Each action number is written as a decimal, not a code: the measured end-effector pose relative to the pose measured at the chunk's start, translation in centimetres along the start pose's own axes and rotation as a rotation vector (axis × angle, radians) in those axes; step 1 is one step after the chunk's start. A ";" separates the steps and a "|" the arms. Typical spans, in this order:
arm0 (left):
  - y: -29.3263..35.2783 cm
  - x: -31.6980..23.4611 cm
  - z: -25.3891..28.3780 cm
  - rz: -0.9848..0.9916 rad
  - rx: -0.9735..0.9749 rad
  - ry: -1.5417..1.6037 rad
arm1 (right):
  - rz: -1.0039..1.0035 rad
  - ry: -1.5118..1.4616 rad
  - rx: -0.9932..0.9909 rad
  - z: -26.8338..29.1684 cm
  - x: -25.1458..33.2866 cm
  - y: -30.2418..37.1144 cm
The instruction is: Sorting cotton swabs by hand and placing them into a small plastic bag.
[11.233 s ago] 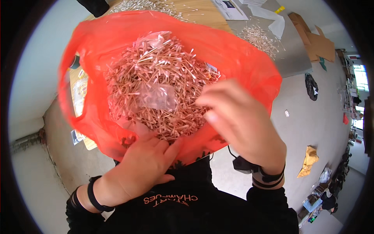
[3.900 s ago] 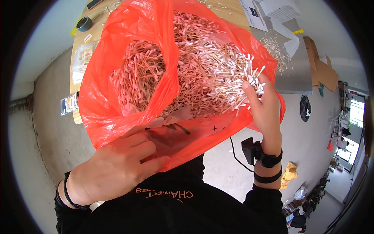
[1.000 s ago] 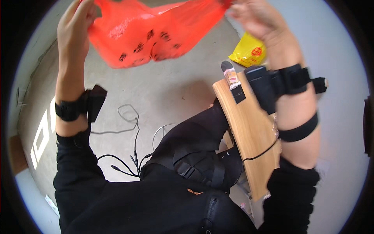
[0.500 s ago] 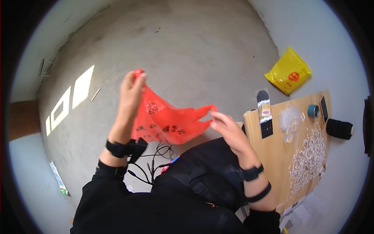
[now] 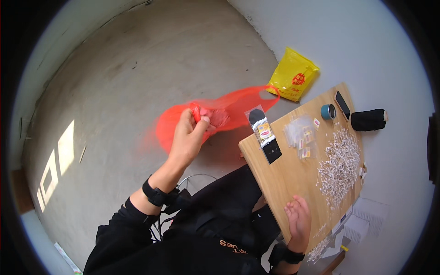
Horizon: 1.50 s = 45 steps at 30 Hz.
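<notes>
Red bag (image 5: 238, 109), held above the floor (image 5: 114, 91).
Left hand (image 5: 185, 137): closed on a bunched part; free handle stretches right, and a careless swing might snag the swab packet (image 5: 264, 130). Right hand (image 5: 299, 217): half-curled at the table's (image 5: 284, 178) edge, nothing I see in it.

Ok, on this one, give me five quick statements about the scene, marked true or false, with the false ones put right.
1. The left hand grips the red plastic bag. True.
2. The right hand grips the red plastic bag too. False: it is off the bag, by the near edge of the wooden table.
3. The yellow plastic bag lies on the wooden table. False: it is off the table, near the wall.
4. Loose cotton swabs are heaped on the wooden table. True.
5. The smartphone is on the floor. False: it lies on the table.
</notes>
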State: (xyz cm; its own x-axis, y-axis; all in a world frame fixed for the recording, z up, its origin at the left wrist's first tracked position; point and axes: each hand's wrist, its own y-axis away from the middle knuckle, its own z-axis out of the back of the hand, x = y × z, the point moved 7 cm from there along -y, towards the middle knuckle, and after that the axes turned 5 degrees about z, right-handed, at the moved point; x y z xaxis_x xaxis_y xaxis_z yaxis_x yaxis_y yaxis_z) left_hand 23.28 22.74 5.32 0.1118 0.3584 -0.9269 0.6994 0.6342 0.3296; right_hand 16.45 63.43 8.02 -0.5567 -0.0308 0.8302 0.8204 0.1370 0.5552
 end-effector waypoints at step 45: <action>30.7 -13.8 -17.6 -0.427 1.622 0.533 | 0.299 1.011 -0.037 8.9 -11.8 5.2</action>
State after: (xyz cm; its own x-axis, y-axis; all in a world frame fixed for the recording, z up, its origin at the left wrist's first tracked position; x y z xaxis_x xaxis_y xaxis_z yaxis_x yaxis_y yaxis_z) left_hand 30.77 49.29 31.37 -0.2404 0.7391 -0.6292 0.5858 -0.4064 -0.7012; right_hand 26.12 73.29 0.64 0.0232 -0.8141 0.5803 0.9194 0.2454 0.3075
